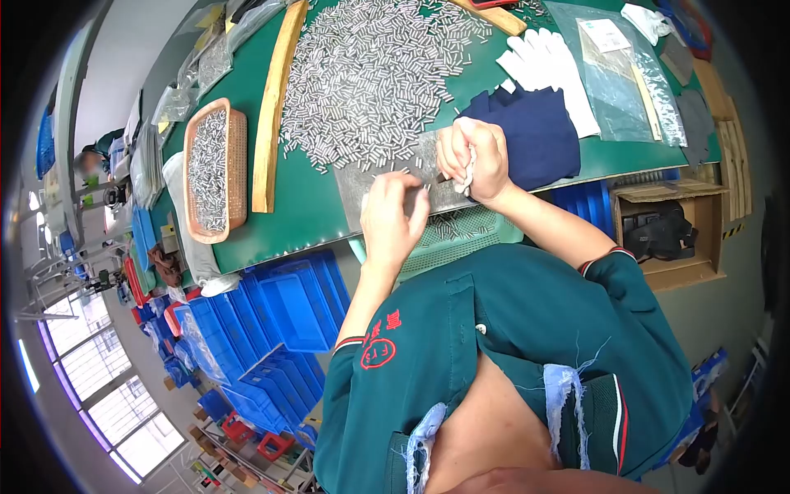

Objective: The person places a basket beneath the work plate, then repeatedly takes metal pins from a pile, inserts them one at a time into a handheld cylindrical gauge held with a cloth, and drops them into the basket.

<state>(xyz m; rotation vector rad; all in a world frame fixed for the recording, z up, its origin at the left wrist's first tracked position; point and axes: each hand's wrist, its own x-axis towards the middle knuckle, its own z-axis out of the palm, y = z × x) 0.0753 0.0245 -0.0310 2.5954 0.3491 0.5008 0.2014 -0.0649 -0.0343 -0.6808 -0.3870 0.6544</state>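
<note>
My left hand (pixel 390 216) is over the grey metal plate (pixel 355 191) at the table's front edge. Its fingers are curled toward the thumb, and a small metal pin (pixel 427 188) shows at the fingertips. To its right, my right hand (pixel 479 158) is closed in a fist around something pale, with a dark end poking out toward the left hand; the fingers hide most of it. A large heap of short metal pins (pixel 370 78) spreads just beyond both hands. Below them, a light green basket (pixel 436 255) with more pins is tucked under the table edge.
A wooden strip (pixel 276 115) borders the heap, beside a pin-filled brown basket (pixel 239 169). Right lie dark blue cloth (pixel 535 132), a white glove (pixel 539 62) and plastic bags (pixel 609 90). Blue bins (pixel 296 309) and a cardboard box (pixel 704 235) stand below the green table (pixel 309 214).
</note>
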